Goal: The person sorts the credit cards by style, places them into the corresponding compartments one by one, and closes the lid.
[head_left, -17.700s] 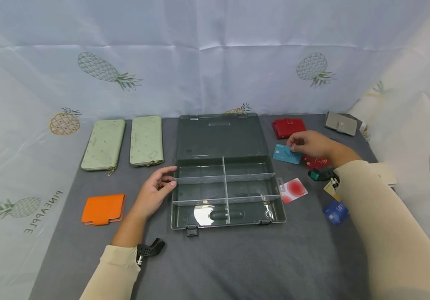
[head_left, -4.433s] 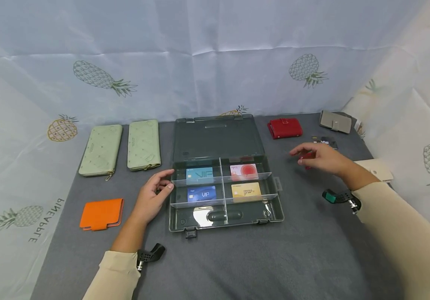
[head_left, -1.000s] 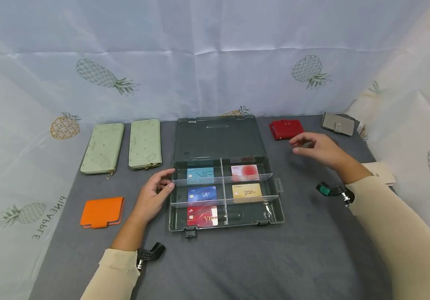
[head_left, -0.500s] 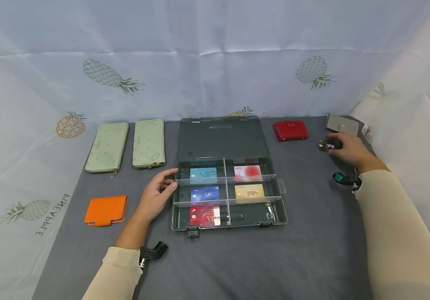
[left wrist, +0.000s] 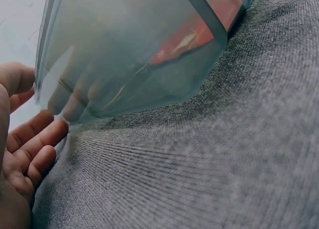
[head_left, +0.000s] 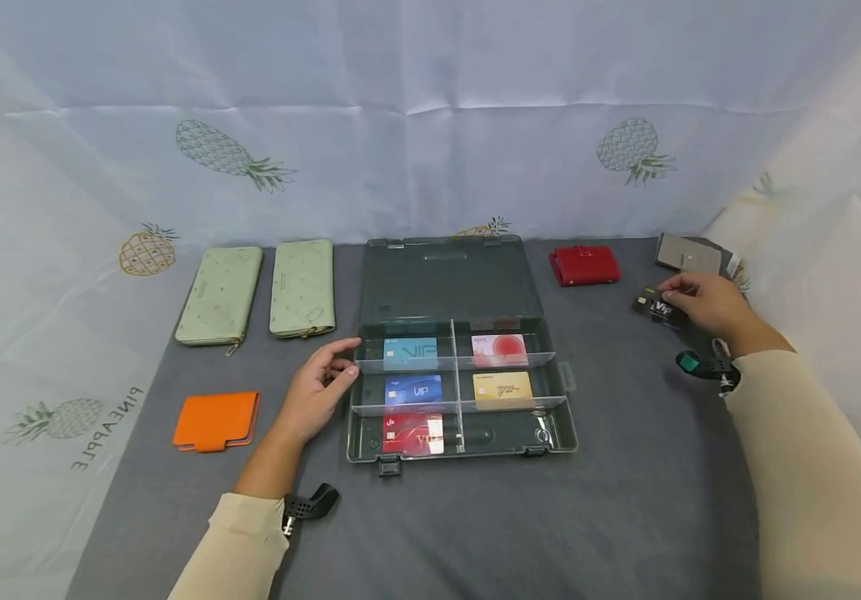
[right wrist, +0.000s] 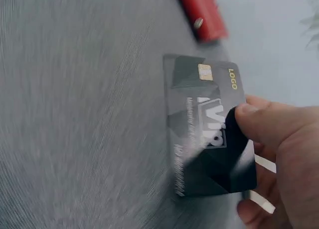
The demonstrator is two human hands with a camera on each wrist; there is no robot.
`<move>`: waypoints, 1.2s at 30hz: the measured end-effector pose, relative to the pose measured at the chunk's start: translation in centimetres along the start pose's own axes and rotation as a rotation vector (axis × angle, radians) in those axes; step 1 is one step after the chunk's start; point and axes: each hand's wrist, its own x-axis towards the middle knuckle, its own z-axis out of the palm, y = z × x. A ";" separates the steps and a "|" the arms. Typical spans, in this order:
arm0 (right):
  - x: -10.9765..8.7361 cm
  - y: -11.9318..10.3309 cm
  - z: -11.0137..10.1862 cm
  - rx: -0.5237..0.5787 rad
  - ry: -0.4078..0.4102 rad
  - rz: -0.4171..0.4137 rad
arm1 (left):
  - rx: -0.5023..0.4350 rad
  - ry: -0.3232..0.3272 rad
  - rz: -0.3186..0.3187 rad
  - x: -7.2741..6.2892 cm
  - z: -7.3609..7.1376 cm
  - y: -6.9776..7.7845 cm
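My right hand [head_left: 718, 310] pinches a black VIP card [right wrist: 204, 124] between thumb and fingers at the table's right side, its printed face toward the right wrist camera. My left hand [head_left: 315, 392] rests its loosely bent fingers against the left wall of a clear grey compartment box [head_left: 468, 457], whose lid [head_left: 448, 283] lies back. Inside, a teal card [head_left: 410, 354] and pink card [head_left: 498, 349] sit in the back row. The middle row has a blue card [head_left: 412, 389] and gold card [head_left: 503, 390]. A red card [head_left: 412, 434] lies in the front left compartment.
Two pale green wallets [head_left: 220, 296] and an orange card holder [head_left: 216, 421] lie left of the box. Back right are a red wallet [head_left: 585, 265] and a grey wallet [head_left: 688, 253]. A printed cloth [head_left: 430, 167] hangs behind the table.
The teal, pink, blue, gold and red cards went from the right side of the table into the box. Lately my right hand reached right and took the black card. My left hand stayed put.
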 end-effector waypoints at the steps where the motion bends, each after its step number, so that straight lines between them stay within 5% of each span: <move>1: -0.2 -0.6 -0.1 0.014 -0.004 -0.004 | -0.001 0.001 0.001 -0.1 0.0 0.0; 10: -2.3 -10.2 0.7 0.211 -0.124 -0.122 | -0.010 0.021 -0.006 -0.5 -0.1 0.0; 15: -5.2 -15.9 3.2 0.304 -0.206 -0.258 | -0.009 0.029 0.004 -0.5 -0.1 0.2; 20: -7.4 -19.3 6.0 0.322 -0.285 -0.432 | -0.008 0.026 0.002 -0.5 -0.1 0.2; 25: -8.8 -21.0 8.5 0.224 -0.295 -0.634 | -0.020 0.020 -0.005 -0.3 -0.1 0.2; 30: -9.8 -21.7 10.9 0.030 -0.191 -0.844 | -0.019 0.013 0.010 0.0 -0.1 0.2; 36: -10.4 -21.6 12.2 -0.108 -0.060 -0.911 | -0.019 0.004 0.003 0.1 0.0 0.3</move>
